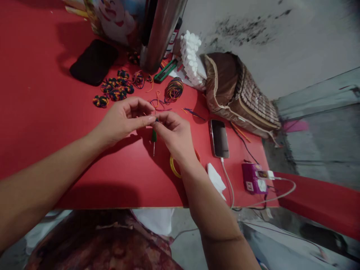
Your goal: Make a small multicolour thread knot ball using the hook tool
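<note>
Above the red table (pixel 42 123), my two hands meet fingertip to fingertip. My left hand (pixel 128 118) pinches with thumb and index finger at one side of a small dark knotted piece of cord (pixel 156 119). From the other side, the thumb and fingers of my right hand (pixel 176 133) close on the same piece, hiding most of it. Just below the fingertips is a small green-handled tool (pixel 154 135) with a thin metal shaft. Orange and dark cord runs behind the fingers toward a wound cord bundle (pixel 173 90). Several knotted multicoloured cord pieces (pixel 116 88) lie beyond my left hand.
A yellow tape roll (pixel 174 167) lies partly under my right wrist. Rightward are a charging phone (pixel 219 138), crumpled tissue (pixel 216 180) and a purple power adapter (pixel 252 178). Farther back are a green cutter (pixel 165 71), metal cylinder (pixel 159 37), black pouch (pixel 94 62) and brown bag (pixel 225 80).
</note>
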A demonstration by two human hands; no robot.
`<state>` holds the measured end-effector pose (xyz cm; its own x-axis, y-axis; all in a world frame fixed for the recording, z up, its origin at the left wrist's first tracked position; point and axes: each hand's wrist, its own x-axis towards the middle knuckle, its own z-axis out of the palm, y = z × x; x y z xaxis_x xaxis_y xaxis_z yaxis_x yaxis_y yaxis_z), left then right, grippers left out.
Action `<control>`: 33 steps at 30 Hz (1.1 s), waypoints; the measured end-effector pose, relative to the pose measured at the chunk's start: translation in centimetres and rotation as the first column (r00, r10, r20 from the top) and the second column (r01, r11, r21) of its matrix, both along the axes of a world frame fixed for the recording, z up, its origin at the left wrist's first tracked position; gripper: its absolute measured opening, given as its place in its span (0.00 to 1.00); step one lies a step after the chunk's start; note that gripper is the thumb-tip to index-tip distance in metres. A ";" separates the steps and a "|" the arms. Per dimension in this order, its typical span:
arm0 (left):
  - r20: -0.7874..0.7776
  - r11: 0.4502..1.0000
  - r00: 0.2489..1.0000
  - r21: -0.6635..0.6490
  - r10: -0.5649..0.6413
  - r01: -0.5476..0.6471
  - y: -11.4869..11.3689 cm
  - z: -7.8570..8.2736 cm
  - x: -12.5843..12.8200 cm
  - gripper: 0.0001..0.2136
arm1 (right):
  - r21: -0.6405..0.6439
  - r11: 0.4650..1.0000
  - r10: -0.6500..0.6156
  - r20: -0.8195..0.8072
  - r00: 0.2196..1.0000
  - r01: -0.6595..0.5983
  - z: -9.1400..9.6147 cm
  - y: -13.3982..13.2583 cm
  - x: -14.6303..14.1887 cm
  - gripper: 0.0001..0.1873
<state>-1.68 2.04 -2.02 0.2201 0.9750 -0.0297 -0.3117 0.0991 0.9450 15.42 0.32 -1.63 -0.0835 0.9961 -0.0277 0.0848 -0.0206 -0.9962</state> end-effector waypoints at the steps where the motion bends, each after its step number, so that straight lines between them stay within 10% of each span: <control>1: -0.030 1.000 1.000 0.003 0.001 -0.001 -0.1 -0.1 0.1 0.08 | -0.002 1.000 0.012 -0.010 1.000 -0.012 0.0 0.0 0.0 0.05; 12: 0.141 0.982 0.990 -0.188 0.034 -0.007 0.1 0.2 -0.1 0.06 | 0.060 0.998 0.033 -0.038 0.999 -0.031 0.1 0.2 0.9 0.04; 19: 0.411 0.852 0.899 -0.407 -0.152 0.330 0.5 0.4 -0.8 0.06 | 0.262 0.956 0.097 0.139 0.985 -0.131 0.4 -0.3 1.1 0.17; 24: 0.501 0.783 0.829 -0.401 -0.248 0.476 0.4 0.2 -0.8 0.06 | 0.156 0.977 0.148 0.001 0.989 -0.146 0.8 -0.5 0.8 0.07; 33: 0.422 0.769 0.887 -0.498 -0.190 0.401 0.7 -0.3 -0.8 0.10 | -0.186 0.978 0.030 -0.323 0.946 -0.094 0.8 0.0 0.2 0.12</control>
